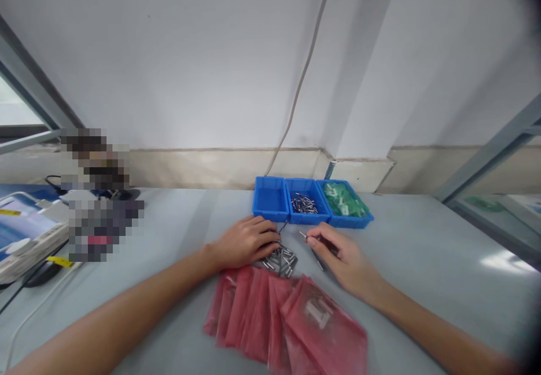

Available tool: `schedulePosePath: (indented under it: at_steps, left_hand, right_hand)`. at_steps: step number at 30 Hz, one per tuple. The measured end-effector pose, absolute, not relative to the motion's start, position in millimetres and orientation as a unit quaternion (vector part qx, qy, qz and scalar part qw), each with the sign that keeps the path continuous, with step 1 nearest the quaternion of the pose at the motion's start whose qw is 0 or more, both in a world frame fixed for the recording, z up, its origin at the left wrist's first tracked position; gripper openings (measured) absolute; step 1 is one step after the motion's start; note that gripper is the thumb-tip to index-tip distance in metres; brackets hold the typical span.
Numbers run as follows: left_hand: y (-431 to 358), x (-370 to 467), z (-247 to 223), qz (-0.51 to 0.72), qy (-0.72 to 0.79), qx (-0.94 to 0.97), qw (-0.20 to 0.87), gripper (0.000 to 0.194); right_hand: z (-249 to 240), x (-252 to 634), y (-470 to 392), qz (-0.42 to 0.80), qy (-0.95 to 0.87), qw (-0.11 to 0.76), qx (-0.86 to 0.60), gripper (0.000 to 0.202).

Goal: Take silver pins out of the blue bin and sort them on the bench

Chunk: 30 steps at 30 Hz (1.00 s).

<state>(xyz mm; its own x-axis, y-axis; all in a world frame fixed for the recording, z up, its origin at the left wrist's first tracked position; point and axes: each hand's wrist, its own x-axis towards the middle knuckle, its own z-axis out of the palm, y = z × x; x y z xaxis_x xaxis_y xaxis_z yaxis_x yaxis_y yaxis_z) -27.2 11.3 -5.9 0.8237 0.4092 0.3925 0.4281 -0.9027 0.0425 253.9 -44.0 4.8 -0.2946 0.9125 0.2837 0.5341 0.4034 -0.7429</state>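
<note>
My left hand (247,241) lies palm down at the left edge of a loose pile of small metal pins (284,261), its fingers stretched out and slightly apart over them. One dark pin (283,227) sticks out beyond its fingertips on the far side. To the right of the pile, my right hand (340,257) is closed in a pinch on a thin metal pin (302,235), whose tip shows past the thumb and forefinger. Another slim dark piece (320,262) shows below those fingers; whether it is held I cannot tell. Red translucent bags (257,313) lie fanned out just in front of the pile.
Behind my hands stand three joined blue bins: a bare left bin (270,195), a middle bin (307,186) with metal pins, and a right bin (368,217) with green packets (344,200). At left are a power strip (38,248) and cables. A wall (190,82) closes the back.
</note>
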Motion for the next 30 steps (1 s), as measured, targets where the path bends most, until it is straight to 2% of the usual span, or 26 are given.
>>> schedulePosePath:
  at_steps: [30]
  left_hand:
    - [11.1, -27.2, -5.1, -0.207, -0.216, -0.954, 0.023, 0.032]
  right_hand:
    - [5.1, 254.1, -44.8, 0.267, -0.764, 0.35, -0.471, 0.022]
